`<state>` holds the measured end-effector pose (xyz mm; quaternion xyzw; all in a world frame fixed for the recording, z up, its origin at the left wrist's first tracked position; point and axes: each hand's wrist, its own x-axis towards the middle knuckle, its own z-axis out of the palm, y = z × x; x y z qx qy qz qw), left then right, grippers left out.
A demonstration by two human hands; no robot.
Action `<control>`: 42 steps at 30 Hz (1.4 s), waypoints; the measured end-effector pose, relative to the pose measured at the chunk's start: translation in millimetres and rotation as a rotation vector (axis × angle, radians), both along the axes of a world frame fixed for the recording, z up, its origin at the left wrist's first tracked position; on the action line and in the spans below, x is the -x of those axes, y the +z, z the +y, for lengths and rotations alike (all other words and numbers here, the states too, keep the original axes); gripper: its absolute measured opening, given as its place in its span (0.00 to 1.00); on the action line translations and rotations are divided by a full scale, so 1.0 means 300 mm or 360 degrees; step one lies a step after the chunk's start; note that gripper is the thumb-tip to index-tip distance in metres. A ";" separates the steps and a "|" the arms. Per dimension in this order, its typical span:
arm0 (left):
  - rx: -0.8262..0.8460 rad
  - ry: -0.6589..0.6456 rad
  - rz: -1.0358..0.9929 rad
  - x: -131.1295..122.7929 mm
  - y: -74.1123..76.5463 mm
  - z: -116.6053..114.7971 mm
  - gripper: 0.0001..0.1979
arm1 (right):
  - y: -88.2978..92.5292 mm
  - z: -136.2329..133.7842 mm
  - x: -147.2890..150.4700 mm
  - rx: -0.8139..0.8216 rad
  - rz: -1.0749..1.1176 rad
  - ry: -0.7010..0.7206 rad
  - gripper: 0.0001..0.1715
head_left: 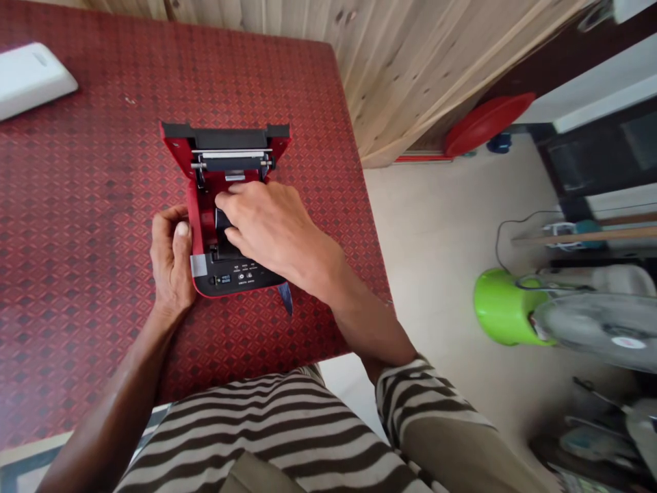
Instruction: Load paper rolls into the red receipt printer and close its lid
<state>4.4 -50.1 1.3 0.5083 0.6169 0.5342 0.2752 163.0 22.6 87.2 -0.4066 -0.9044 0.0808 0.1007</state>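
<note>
A small red and black label printer (pixel 243 275) lies on the table with its lid (pixel 230 139) raised. A roller (pixel 233 164) runs across the lid's inner side. My left hand (pixel 173 257) grips the printer's left side, its thumb along the edge and its fingers curled. My right hand (pixel 272 222) reaches into the open compartment, thumb and fingers closed around a black part (pixel 222 220). Most of that part is hidden under the hand. On the front panel are buttons and a small lit display (pixel 224 279).
The table (pixel 97 205) has a red patterned cover. A white box-shaped object (pixel 35 79) stands at its far left. A dark pointed strip (pixel 286 299) juts out below the printer. On the floor at right are a green bucket (pixel 500 308) and a fan (pixel 600 329).
</note>
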 end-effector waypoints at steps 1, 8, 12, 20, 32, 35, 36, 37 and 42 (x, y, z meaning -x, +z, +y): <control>0.0006 0.0004 0.0011 -0.001 0.002 0.000 0.23 | 0.032 -0.011 -0.016 0.0026 -0.0062 0.0025 0.08; 0.0043 0.0049 0.0089 -0.002 0.015 -0.001 0.25 | 0.104 0.002 -0.247 0.0175 0.0867 -0.0155 0.16; 0.0032 0.0059 0.0107 -0.001 0.012 0.001 0.26 | -0.071 0.085 -0.318 0.0136 0.1250 -0.0499 0.21; -0.0008 0.0058 0.0102 0.002 0.003 0.005 0.26 | -0.312 0.130 -0.246 0.0485 0.1309 -0.0538 0.11; 0.0027 0.0086 0.0115 -0.005 0.014 0.004 0.25 | -0.259 0.012 -0.385 0.0532 0.1182 -0.0561 0.17; 0.0019 0.0082 0.0117 -0.010 0.019 0.006 0.26 | -0.230 -0.090 -0.432 0.0767 0.1088 -0.0527 0.16; 0.0012 0.0079 0.0122 -0.011 0.020 0.007 0.26 | -0.229 -0.117 -0.434 0.0833 0.1100 -0.0518 0.19; 0.0007 0.0075 0.0124 -0.012 0.020 0.007 0.27 | -0.233 -0.139 -0.427 0.0851 0.1131 -0.0515 0.23; -0.0003 0.0079 0.0121 -0.008 0.012 0.006 0.27 | -0.302 -0.162 -0.345 0.0611 0.1252 -0.0514 0.18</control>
